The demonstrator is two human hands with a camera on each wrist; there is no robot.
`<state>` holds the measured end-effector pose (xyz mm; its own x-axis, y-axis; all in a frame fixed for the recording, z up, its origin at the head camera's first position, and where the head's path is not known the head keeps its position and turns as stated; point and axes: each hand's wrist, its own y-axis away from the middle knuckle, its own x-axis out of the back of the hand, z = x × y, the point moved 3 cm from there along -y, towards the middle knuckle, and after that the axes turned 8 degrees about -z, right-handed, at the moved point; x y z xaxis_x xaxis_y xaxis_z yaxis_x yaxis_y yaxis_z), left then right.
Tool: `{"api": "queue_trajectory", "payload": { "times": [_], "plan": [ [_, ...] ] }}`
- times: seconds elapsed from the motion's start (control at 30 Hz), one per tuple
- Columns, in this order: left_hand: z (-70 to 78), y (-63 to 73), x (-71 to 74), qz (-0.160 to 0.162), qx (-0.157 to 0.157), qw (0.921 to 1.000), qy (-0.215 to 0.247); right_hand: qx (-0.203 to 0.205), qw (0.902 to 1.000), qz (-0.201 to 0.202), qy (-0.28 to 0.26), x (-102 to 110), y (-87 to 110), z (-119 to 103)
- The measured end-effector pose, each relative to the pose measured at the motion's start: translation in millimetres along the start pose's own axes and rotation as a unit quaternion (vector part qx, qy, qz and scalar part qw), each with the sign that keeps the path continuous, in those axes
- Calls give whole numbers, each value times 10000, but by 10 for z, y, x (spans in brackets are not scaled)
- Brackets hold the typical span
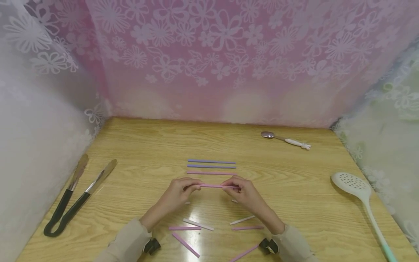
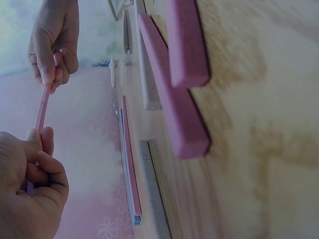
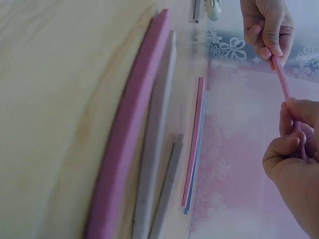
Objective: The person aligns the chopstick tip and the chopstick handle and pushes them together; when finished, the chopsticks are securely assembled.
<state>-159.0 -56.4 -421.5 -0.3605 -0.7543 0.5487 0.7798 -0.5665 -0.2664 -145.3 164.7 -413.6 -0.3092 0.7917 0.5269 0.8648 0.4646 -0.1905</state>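
Note:
My left hand (image 1: 176, 191) and right hand (image 1: 244, 191) pinch a thin pink stick (image 1: 212, 186) between thumb and fingers, one near each end. It is raised above the table and runs level between the hands in the head view. In the left wrist view, a fine line crosses the held pink stick (image 2: 42, 109) partway along. Just beyond the hands, a pink stick (image 1: 211, 173) and two blue sticks (image 1: 211, 161) lie parallel on the table. Nearer my body are several shorter loose sticks, among them a pink stick (image 1: 186, 245) and a white stick (image 1: 198, 224). The hands partly hide more white ones.
Black-handled tongs (image 1: 70, 202) lie spread at the left of the wooden table (image 1: 147, 145). A spoon (image 1: 284, 140) with a white handle is at the back right. Along the right edge lies a white slotted spoon (image 1: 356, 189). Flower-patterned curtains (image 1: 212, 72) enclose the back and sides.

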Motion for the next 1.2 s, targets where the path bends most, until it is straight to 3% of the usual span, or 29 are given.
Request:
{"api": "queue_trajectory", "payload": {
  "times": [0.3,0.7,0.87,1.0,1.2],
  "plan": [
    [25,-2,-16,47,-4,10000,12,365,9991,129,152,-35,30,8],
    [14,24,-27,-374,619,9965,419,-172,9990,-344,220,48,31,44],
    [-7,20,-19,-487,634,9963,299,-229,9984,-394,345,104,40,48],
    [-30,19,-7,-400,713,9964,239,-387,9985,-186,337,128,42,96],
    [-92,12,45,-93,1097,9939,103,-544,9967,141,584,186,30,180]
  ]
}}
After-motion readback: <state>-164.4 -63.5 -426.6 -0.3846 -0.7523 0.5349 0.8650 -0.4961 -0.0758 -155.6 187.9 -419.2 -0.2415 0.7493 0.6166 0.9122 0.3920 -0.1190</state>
